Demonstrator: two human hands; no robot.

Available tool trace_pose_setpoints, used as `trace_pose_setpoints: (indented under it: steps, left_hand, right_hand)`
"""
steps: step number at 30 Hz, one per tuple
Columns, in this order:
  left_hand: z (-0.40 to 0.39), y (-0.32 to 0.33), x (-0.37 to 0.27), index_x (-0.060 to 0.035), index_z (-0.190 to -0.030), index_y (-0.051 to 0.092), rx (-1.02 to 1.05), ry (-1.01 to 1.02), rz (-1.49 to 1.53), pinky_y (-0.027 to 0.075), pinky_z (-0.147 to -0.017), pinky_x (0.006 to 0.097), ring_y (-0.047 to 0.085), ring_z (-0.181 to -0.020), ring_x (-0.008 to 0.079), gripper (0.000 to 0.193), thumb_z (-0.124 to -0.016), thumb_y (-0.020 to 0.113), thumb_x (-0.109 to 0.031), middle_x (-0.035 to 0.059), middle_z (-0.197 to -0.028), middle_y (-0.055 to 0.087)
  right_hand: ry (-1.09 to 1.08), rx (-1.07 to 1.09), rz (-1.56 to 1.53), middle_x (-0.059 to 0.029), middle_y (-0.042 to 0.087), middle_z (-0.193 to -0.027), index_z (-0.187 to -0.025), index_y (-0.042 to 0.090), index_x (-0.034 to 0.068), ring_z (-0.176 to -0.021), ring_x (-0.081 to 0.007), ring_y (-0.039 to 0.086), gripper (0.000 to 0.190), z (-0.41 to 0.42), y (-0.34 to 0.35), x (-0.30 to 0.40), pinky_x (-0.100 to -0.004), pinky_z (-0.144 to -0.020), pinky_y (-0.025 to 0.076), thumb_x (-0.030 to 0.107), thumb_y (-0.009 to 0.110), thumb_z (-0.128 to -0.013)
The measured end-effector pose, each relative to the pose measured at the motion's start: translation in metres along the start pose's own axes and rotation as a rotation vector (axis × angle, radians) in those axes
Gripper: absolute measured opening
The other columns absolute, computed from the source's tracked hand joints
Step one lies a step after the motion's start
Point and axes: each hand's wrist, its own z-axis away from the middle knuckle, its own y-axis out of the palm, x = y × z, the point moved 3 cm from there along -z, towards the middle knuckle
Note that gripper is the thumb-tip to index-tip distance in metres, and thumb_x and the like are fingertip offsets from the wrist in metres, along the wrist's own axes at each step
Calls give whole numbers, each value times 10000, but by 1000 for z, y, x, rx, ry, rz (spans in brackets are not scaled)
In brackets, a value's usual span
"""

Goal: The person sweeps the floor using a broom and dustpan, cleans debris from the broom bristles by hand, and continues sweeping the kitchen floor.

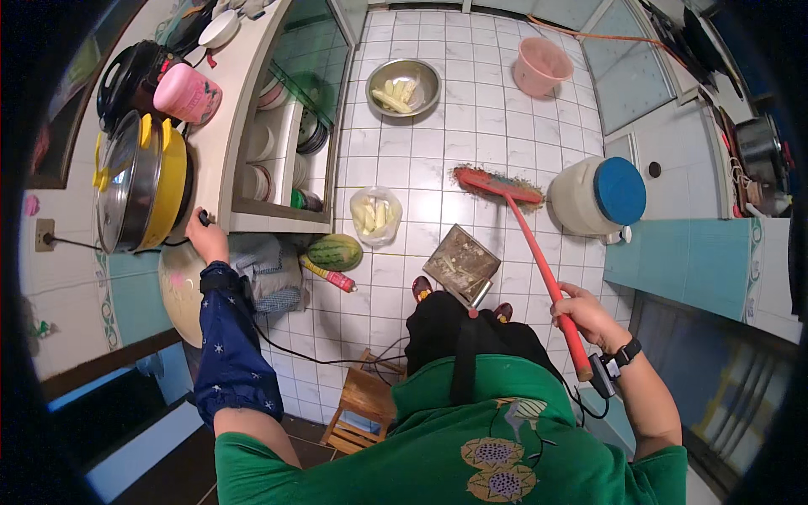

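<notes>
My right hand [587, 315] is closed around the red handle of a broom [530, 230]. The broom's red head lies on the tiled floor, its bristles full of debris. A dustpan [463, 260] with scraps on it rests just in front of my shoes, its metal handle towards me. At the counter's near end, my left hand [207, 237] has its fingers around a small black object [204, 218], perhaps a plug or cable part. Beside that hand stands a yellow electric pot [165, 183] with a glass lid. Part of the black object is hidden by my fingers.
On the floor are a steel bowl [429, 88] of corn, a plastic bag of corn [375, 216], a watermelon [334, 252], a pink bucket [541, 68] and a blue-lidded drum [577, 192]. A wooden stool [367, 394] stands near me, with a black cable [309, 357] hanging nearby.
</notes>
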Motion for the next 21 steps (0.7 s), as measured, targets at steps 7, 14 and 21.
trace_pose_setpoints:
  steps: [7,14,21]
  left_hand:
    - [-36,13,11,-21,-1168,454,30,156,-54,354,-919,371,445,-1043,343,485,-696,420,82,197,-1135,434]
    - [-39,13,8,-26,-1197,439,100,87,21,341,-937,359,435,-1081,336,538,-665,444,63,186,-1158,440]
    - [-27,2,9,-50,-1179,471,64,73,73,353,-941,346,451,-1086,305,534,-653,522,30,164,-1181,447]
  right_hand:
    - [-1,-8,-27,-70,527,-753,-1305,228,-69,-619,-146,531,714,1,21,3,-259,-597,450,32,546,-673]
    - [28,-24,-82,-52,531,-796,-1311,248,-6,-604,-132,553,676,0,28,0,-243,-514,454,20,555,-710]
    - [23,-9,-97,-51,529,-789,-1305,253,-8,-622,-132,557,660,-1,29,-7,-245,-526,456,18,552,-717]
